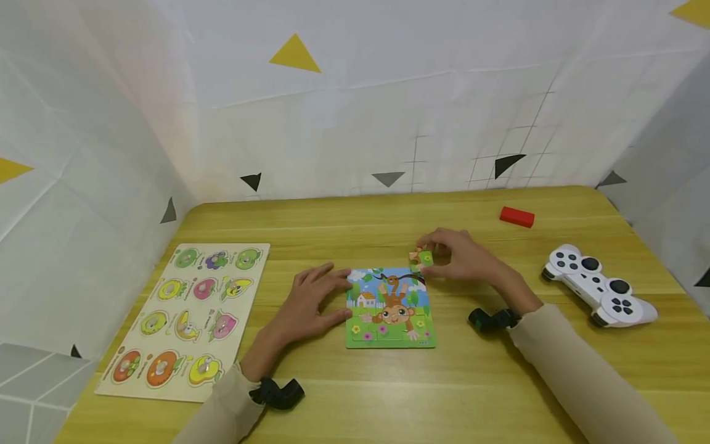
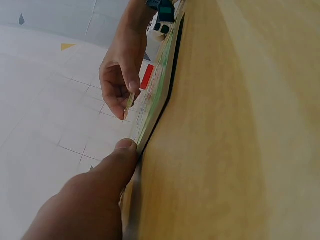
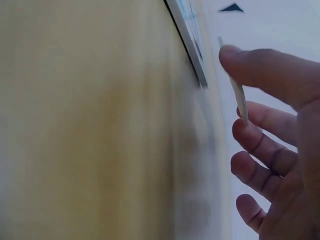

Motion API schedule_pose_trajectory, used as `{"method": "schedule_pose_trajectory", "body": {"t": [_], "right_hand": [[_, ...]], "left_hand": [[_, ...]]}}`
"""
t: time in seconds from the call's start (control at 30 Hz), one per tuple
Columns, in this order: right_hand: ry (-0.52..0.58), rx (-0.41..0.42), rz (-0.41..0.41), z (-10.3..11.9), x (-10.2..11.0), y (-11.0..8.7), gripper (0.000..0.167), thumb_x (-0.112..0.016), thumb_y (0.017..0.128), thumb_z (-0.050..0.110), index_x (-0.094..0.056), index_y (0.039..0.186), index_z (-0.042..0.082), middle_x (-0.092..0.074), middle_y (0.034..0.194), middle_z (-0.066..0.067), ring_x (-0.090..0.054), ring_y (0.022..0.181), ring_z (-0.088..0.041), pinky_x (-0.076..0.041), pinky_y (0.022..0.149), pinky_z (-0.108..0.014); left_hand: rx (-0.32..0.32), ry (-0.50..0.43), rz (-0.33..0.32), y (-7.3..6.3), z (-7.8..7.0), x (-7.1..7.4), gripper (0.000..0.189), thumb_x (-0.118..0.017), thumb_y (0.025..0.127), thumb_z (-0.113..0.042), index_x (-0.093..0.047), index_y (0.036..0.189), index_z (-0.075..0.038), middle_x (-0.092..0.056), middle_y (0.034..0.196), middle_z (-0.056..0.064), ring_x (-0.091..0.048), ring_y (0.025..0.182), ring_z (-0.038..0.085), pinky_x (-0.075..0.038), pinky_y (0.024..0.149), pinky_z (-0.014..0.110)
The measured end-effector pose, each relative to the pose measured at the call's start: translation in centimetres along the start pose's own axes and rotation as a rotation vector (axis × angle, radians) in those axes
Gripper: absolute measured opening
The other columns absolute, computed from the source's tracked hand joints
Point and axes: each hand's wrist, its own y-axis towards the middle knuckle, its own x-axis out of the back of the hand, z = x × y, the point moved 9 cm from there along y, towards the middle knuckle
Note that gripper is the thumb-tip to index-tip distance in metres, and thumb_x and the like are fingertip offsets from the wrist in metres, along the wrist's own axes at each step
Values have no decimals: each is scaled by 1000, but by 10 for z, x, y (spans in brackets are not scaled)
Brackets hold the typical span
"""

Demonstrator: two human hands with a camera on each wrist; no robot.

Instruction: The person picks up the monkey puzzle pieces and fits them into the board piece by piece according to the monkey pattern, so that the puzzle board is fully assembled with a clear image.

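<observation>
A square monkey jigsaw puzzle lies on the table in front of the person. The left hand rests at its left edge, fingers and thumb spread along the side. Between thumb and fingertips, the right hand pinches a small puzzle piece with a flower on green. That piece overlaps the puzzle's top right corner in the head view. Seen edge-on in the right wrist view, the thin piece is raised above the board. The left wrist view has the left thumb right at the puzzle's rim.
On the left lies a wooden fruit peg board. A white game controller sits to the right, and a red block is farther back. Behind the wooden table hangs a pale sheet with triangle prints.
</observation>
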Motion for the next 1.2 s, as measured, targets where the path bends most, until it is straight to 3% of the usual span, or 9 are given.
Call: {"method": "schedule_pose_trajectory", "body": {"t": [0.13, 0.3, 0.43, 0.63, 0.9, 1.2], "right_hand": [[33, 95, -8, 20, -4, -11, 49, -88, 80, 29, -69, 122, 11, -62, 98, 1, -52, 88, -16, -46, 78, -33], [51, 154, 28, 40, -13, -24, 49, -90, 78, 29, -68, 119, 12, -57, 93, 4, -49, 85, -14, -44, 76, -29], [58, 143, 78, 48, -21, -34, 49, -90, 77, 34, -68, 116, 15, -58, 93, 9, -49, 86, -10, -43, 80, -30], [53, 124, 142, 58, -31, -46, 48, -91, 75, 42, -64, 109, 21, -58, 93, 14, -50, 86, -6, -26, 86, -39], [20, 152, 191, 71, -44, -48, 53, -92, 68, 53, -63, 103, 24, -57, 92, 15, -50, 88, -4, -23, 84, -36], [-50, 175, 183, 74, -47, -51, 59, -92, 65, 57, -62, 104, 25, -55, 93, 13, -45, 90, -6, -23, 82, -35]], "left_hand": [[1, -2, -1, 0, 0, 0, 49, -65, 95, -55, -61, 136, -29, -47, 158, -8, -30, 154, 27, -20, 119, 56], [-8, -8, -12, -1, -1, 2, 49, -66, 95, -54, -61, 136, -27, -48, 158, -7, -31, 154, 29, -21, 118, 58], [-7, -15, -7, 0, -2, 1, 49, -66, 95, -53, -61, 136, -27, -48, 158, -6, -31, 154, 29, -21, 118, 58], [-7, -18, -5, 0, -3, 2, 49, -67, 95, -52, -61, 136, -26, -48, 158, -6, -32, 154, 30, -21, 119, 58], [-2, -12, -5, -1, -2, 2, 49, -66, 95, -53, -62, 135, -26, -48, 158, -6, -32, 153, 30, -22, 118, 58], [9, -7, 4, -1, -1, 0, 50, -65, 95, -54, -61, 137, -27, -46, 159, -8, -30, 154, 27, -20, 119, 56]]}}
